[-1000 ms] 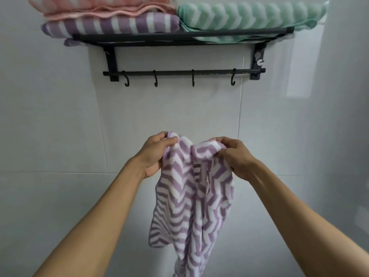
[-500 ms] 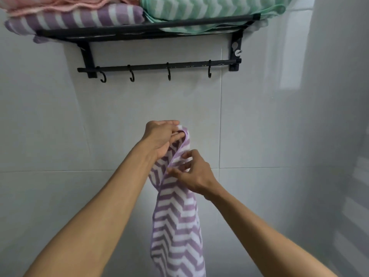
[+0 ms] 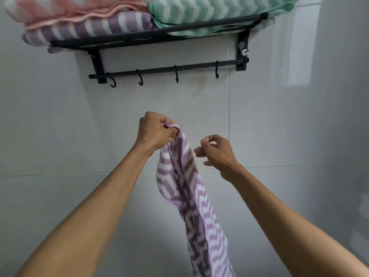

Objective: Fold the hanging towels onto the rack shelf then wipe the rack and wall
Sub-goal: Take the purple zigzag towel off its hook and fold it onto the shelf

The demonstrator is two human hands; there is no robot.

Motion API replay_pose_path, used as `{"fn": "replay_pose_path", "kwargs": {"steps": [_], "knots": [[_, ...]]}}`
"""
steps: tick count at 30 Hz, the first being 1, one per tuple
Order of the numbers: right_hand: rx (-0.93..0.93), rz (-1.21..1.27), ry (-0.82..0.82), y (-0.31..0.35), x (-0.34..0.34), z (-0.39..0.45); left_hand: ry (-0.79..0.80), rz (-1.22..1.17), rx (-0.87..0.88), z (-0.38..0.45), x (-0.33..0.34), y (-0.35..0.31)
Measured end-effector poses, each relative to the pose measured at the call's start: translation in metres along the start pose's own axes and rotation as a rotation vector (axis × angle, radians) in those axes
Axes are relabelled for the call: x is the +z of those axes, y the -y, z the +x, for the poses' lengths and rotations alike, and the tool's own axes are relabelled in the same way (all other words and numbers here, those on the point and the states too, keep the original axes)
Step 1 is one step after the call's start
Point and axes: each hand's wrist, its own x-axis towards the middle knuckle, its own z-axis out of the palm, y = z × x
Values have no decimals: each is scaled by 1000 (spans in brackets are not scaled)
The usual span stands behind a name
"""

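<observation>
Head view: left hand (image 3: 157, 130) grips the purple towel (image 3: 191, 196); right hand (image 3: 216, 151), loosely curled, holds nothing

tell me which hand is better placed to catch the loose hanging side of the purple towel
Right. The right hand is free, fingers loosely curled, just beside the hanging purple chevron towel. The left hand already has its grip on the top corner.

We see our two forearms bare from elbow to wrist, with no sleeves. Our left hand (image 3: 154, 132) and right hand (image 3: 216, 151) wear no gloves, rings or watch.
</observation>
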Motion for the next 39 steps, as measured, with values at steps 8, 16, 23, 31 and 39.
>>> {"fn": "replay_pose_path", "kwargs": {"steps": [8,16,23,31,39], "knots": [[-133,-410,101,0,31,-9,-52,174,143,1,-11,-4],[117,-830,14,-60,-14,2,-224,184,110,17,-62,25],[201,-43,-161,-46,-41,9,-162,203,58,17,-90,60],[219,637,84,35,4,6,306,-129,137,-9,-73,52],[51,465,434,50,31,-2,541,-290,-74,-25,-28,58]]}}
